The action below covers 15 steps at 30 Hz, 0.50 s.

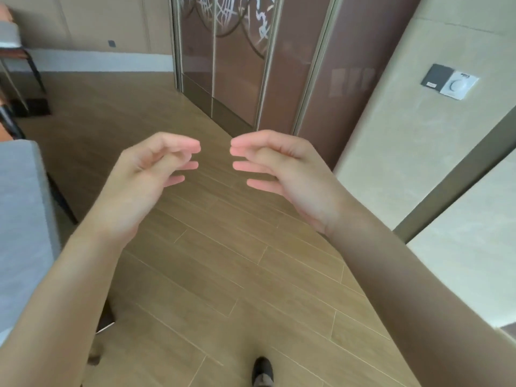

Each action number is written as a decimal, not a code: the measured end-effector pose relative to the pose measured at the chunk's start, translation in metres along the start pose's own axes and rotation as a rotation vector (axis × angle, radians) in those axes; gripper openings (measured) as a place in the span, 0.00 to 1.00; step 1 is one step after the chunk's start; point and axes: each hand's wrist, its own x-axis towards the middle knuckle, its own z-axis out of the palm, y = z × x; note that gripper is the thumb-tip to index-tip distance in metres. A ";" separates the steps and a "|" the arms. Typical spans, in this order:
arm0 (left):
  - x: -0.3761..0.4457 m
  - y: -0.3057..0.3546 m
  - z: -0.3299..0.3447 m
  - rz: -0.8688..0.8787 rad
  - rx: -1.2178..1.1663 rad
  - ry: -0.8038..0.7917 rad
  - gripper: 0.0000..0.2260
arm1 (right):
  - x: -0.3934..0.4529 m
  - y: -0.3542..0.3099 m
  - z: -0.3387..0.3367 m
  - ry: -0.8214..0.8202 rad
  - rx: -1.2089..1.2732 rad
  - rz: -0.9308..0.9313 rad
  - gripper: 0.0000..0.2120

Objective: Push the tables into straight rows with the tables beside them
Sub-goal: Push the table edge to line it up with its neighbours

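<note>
Above wood-plank floor [223,275], left hand [145,174] and right hand [290,169], fingers loosely curled

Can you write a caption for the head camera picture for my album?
Both hands, left hand and right hand, hover empty over the wooden floor, beside a grey table.

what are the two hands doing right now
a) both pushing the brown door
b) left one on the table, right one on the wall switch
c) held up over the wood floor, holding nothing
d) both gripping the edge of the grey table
c: the left hand and the right hand hang in the air over the wood floor, fingers loosely curled and empty; the grey table lies untouched at the left edge.
</note>
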 end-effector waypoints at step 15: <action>0.187 -0.079 -0.096 -0.161 0.168 0.392 0.09 | 0.317 0.014 0.061 -0.381 0.071 -0.156 0.10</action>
